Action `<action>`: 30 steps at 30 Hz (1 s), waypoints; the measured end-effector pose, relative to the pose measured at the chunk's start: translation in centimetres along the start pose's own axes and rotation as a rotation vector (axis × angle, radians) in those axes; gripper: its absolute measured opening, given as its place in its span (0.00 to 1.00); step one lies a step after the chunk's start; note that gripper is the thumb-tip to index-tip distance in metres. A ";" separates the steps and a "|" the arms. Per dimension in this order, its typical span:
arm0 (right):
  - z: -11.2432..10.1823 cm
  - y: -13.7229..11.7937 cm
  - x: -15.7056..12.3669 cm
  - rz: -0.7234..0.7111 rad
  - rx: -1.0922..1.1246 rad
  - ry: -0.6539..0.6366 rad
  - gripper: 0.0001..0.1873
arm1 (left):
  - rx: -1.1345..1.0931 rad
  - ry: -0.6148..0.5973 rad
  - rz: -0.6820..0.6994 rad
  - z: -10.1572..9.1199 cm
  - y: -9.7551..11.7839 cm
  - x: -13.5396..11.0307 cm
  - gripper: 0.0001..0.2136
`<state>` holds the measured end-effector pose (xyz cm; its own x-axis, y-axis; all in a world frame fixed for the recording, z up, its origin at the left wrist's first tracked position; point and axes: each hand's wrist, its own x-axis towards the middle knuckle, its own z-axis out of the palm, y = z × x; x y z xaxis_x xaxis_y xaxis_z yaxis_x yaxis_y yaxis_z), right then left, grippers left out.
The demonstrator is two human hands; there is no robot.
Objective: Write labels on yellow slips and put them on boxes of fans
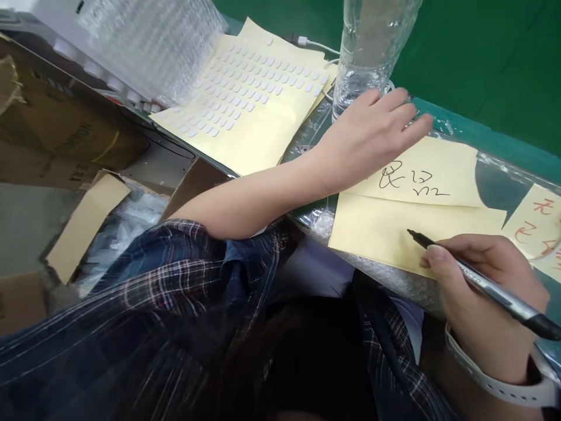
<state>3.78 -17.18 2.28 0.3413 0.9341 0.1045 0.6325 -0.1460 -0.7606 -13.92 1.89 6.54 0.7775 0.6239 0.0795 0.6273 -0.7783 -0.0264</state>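
My right hand (pixel 491 292) grips a black-and-silver marker pen (pixel 491 286), its dark tip over a blank yellow paper sheet (pixel 372 225). Just behind lies another yellow sheet (pixel 456 169) with black handwriting, partly overlapping the blank one. My left hand (pixel 377 128) reaches across to the far edge of the written sheet, fingers bent and apart, with nothing visible in them; the fingertips are hidden. Close behind it stands a clear plastic-wrapped object (pixel 372 47), whose kind I cannot make out.
Yellow sheets with rows of small white stickers (pixel 258 134) lie to the left, beside a bubble-wrapped white device (pixel 149 47). A white cable (pixel 322 45) runs behind. Red-marked paper (pixel 537 216) is at right. Below left are cardboard boxes (pixel 56 123) and an open carton of plastic bags (pixel 123 222).
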 end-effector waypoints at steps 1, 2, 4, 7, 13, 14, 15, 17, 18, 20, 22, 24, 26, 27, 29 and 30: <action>0.4 -0.6 0.3 -0.025 -0.021 0.028 0.15 | -0.021 0.059 0.026 -0.2 0.3 -0.6 0.25; 0.7 -1.2 0.6 -0.052 -0.023 0.062 0.14 | -0.051 0.109 0.049 -0.4 0.6 -1.5 0.26; 1.4 -1.9 1.0 -0.101 0.015 0.086 0.12 | -0.130 0.103 0.110 -0.9 1.5 -3.7 0.23; 2.2 -2.4 1.1 -0.146 0.037 0.024 0.12 | -0.279 -0.063 0.254 -0.8 2.5 -7.3 0.14; 1.9 -2.1 0.3 -0.099 -0.118 -0.095 0.12 | -0.514 0.019 0.172 2.3 2.9 -10.9 0.31; 1.7 -2.0 0.2 -0.104 -0.106 -0.128 0.12 | -0.548 0.032 0.157 2.6 2.9 -11.1 0.33; 1.4 -1.8 0.1 -0.113 -0.091 -0.164 0.12 | -0.576 0.035 0.146 2.8 2.9 -11.1 0.35; 0.9 -1.6 0.0 -0.152 -0.076 -0.201 0.12 | -0.612 0.028 0.140 2.9 2.8 -11.2 0.37; 0.7 -1.4 0.0 -0.165 -0.087 -0.193 0.12 | -0.618 0.025 0.141 2.9 2.7 -11.1 0.37; 0.3 -1.2 0.1 -0.159 -0.112 -0.183 0.12 | -0.614 0.016 0.152 2.8 2.6 -11.1 0.37; 0.1 -1.1 0.2 -0.141 -0.110 -0.189 0.12 | -0.605 0.006 0.167 2.6 2.5 -11.1 0.37; 0.0 -1.1 0.4 -0.134 -0.128 -0.170 0.13 | -0.598 -0.002 0.173 2.5 2.5 -11.0 0.38; 0.1 -1.0 0.5 -0.115 -0.144 -0.142 0.14 | -0.592 -0.010 0.174 2.4 2.5 -10.9 0.39; 0.1 -0.9 0.6 -0.081 -0.145 -0.120 0.14 | -0.590 -0.011 0.175 2.4 2.4 -10.9 0.39; 0.1 -0.7 0.6 0.011 -0.164 -0.024 0.15 | -0.586 -0.008 0.175 2.4 2.4 -10.9 0.38; 0.1 -0.6 0.6 0.037 -0.177 0.022 0.16 | -0.584 -0.006 0.174 2.4 2.4 -10.9 0.38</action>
<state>3.52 -16.50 2.71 0.3804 0.9200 0.0943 0.7312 -0.2368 -0.6397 -20.77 -6.65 3.24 0.8678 0.4827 0.1177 0.3633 -0.7781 0.5124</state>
